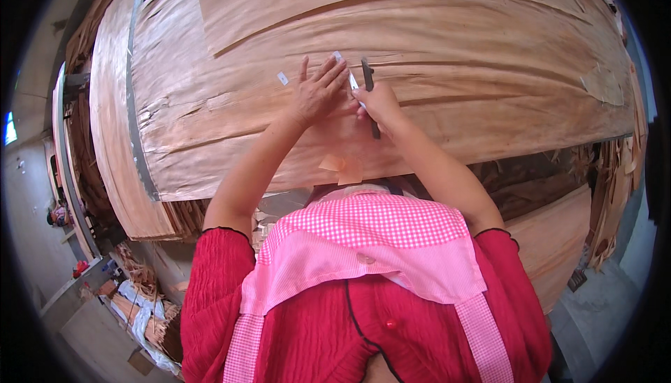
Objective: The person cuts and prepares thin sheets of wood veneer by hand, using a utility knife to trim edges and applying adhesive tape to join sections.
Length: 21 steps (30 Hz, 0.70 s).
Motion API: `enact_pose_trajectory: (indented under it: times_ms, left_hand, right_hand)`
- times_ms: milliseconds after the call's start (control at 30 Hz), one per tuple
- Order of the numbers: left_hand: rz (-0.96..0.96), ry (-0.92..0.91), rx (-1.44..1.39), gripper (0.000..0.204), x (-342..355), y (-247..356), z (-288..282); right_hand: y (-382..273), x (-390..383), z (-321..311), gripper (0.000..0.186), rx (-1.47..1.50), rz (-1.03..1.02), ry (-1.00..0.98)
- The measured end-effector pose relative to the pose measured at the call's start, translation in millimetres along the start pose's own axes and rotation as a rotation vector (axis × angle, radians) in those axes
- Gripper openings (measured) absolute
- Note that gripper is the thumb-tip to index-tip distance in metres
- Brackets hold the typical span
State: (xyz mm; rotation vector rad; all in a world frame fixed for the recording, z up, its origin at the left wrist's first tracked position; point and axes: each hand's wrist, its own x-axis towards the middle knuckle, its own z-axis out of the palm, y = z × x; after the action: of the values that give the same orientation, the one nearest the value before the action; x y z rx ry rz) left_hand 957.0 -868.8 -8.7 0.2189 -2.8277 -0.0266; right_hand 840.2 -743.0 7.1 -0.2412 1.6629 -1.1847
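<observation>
The left hand [318,94] lies flat on the wrinkled wood sheet [244,117], its fingers spread and gripping nothing, the tips by a small white piece [337,55]; the right hand [379,103], just beside it, has its fingers closed round a slim silver-white tool [354,82], which points up toward the left fingertips; a dark narrow bar [368,75] lies on the sheet and runs beneath the right hand, though whether the fingers also grip it I cannot tell; a second white piece [282,77] lies on the sheet, left of the left hand; thin brown scraps [342,168] lie at the near edge, in front of the pink checked apron [370,222]
</observation>
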Motion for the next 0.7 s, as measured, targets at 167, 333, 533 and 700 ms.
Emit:
enact_pose_trajectory:
  times_ms: [167,333,533,700]
  left_hand:
    - [0.068,-0.184,-0.059,0.046,13,-2,-16]
    - [-0.033,-0.141,-0.314,0.06,28,-4,-20]
    - [-0.164,0.061,-0.384,0.062,-20,-29,-41]
    - [-0.06,-0.048,-0.285,0.058,-133,-112,-75]
  right_hand:
    - [-51,-3,-61,0.019,-1.075,-0.236,-0.041]
    - [-13,-32,-101,0.017,-0.12,-0.069,0.057]
    - [36,-65,-58,0.016,0.064,-0.013,0.213]
    - [46,-78,50,0.018,0.043,0.054,0.179]
